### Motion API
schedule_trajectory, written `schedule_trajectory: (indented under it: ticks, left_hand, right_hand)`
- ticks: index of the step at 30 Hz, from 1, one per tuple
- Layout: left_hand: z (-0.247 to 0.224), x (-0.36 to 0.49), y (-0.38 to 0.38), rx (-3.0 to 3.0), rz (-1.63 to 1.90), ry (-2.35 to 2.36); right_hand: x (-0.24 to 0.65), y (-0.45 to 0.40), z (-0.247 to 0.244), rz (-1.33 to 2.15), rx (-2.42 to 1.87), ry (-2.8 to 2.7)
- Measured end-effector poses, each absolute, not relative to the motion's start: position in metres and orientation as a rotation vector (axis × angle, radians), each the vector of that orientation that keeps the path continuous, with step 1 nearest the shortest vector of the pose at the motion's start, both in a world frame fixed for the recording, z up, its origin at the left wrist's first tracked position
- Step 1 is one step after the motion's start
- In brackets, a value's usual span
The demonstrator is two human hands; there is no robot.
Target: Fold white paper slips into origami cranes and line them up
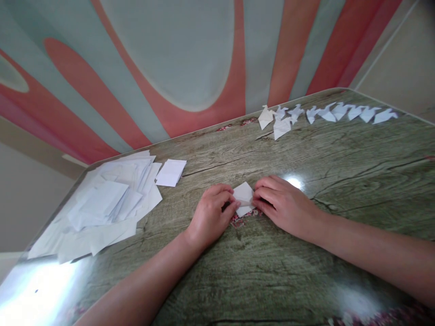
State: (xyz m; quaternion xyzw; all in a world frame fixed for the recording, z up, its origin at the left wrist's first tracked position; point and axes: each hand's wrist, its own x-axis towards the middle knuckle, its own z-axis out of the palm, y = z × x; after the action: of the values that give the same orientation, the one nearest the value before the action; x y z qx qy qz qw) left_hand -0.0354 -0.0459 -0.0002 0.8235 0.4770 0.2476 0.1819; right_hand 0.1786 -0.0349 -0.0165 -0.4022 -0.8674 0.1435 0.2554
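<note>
Between my two hands, near the middle of the table, lies a small folded piece of white paper point(244, 192), turned with one corner pointing away from me. A crease or raised flap runs across its lower part. My left hand point(215, 208) pinches its left corner between thumb and fingers. On the opposite side my right hand point(280, 201) has its fingers closed on the right corner. The fingertips hide both side corners of the paper.
At the left is a large heap of white paper sheets point(122, 231), with a small folded paper stack point(171, 172) beside it. Several folded paper birds point(328, 113) stand along the far right edge of the wood-patterned table point(210, 280). A striped wall point(258, 54) rises behind.
</note>
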Motion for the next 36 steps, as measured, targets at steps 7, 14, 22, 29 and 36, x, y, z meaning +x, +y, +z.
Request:
schedule_trajectory:
  ticks: [7,14,22,29,36]
  left_hand:
    - [0.001,-0.033,-0.043,2.314,0.666,1.355]
    - [-0.001,-0.032,-0.041,2.314,0.637,1.365]
    - [-0.001,-0.030,-0.042,2.299,0.632,1.369]
    - [0.000,-0.030,-0.040,2.291,0.630,1.382]
    - [-0.006,-0.037,-0.041,2.492,0.722,1.162]
  right_hand:
    - [0.178,-0.034,-0.016,0.379,-1.180,-2.362]
    - [0.178,-0.034,-0.015,0.336,-1.236,-2.397]
    - [0.177,-0.033,-0.011,0.361,-1.308,-2.380]
    - [0.178,-0.029,-0.011,0.453,-1.359,-2.335]
    - [0.182,-0.021,-0.014,0.565,-1.323,-2.285]
